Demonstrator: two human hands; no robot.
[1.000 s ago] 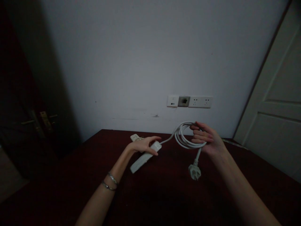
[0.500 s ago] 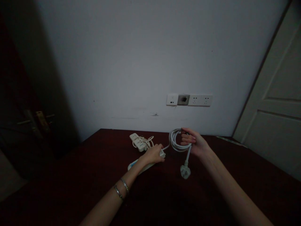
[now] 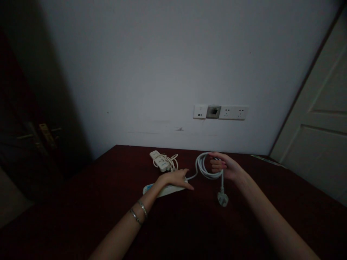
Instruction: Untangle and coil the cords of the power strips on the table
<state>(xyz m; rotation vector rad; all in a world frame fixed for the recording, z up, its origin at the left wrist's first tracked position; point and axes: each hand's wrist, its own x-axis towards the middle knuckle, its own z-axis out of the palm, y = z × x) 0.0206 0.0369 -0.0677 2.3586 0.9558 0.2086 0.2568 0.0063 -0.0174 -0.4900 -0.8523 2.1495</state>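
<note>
A white power strip (image 3: 171, 191) with a blue patch at its left end lies on the dark red table. Over its cord end rests my left hand (image 3: 176, 177), thumb and forefinger spread apart; the other fingers are partly hidden. From that end the white cord runs to a loose coil (image 3: 204, 169), which my right hand (image 3: 226, 167) grips by its right side with fingers curled. Below this hand the plug (image 3: 222, 199) hangs on a short length of cord. Behind my left hand sits a second, smaller power strip (image 3: 161, 161) with its own cream cord wound about it.
The table (image 3: 130, 169) meets a pale wall carrying a row of wall sockets (image 3: 233, 112). A thin flat strip (image 3: 267, 160) lies along the back right edge. A panelled white door (image 3: 322, 119) stands right; a dark door with a brass handle plate (image 3: 46, 133) is left.
My left thumb and forefinger have spread from the power strip's end. The strip has shifted slightly left and nearer. My right hand, coil and hanging plug have moved slightly right.
</note>
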